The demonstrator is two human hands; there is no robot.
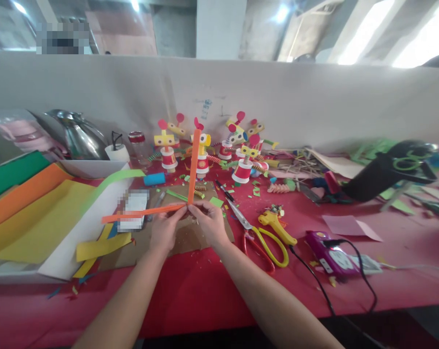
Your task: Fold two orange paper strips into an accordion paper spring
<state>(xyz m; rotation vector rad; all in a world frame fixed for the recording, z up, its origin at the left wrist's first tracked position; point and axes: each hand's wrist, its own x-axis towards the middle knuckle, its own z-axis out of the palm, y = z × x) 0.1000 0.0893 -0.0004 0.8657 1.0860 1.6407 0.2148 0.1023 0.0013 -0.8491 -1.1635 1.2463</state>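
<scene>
Two orange paper strips (194, 167) meet at a corner between my hands, one standing upright and the other stretching out to the left. My left hand (165, 228) pinches the strips near that corner, its fingers closed. Right beside it, my right hand (210, 222) also pinches the corner, thumb and fingers pressed together. Both hands are above a brown cardboard sheet (190, 237). Close to the right hand lie scissors (255, 232) with red and yellow handles, and a yellow glue gun (277, 227). Behind the strips stand several paper-cup figures (243, 169) with spring-like paper arms.
A white box (70, 242) of coloured paper sits at the left, near yellow strips (103, 247). Behind it are a metal jug (79, 135) and a glass jar (137, 145). At right are a purple power device (332, 254) with a black cable and a dark cylinder (372, 174).
</scene>
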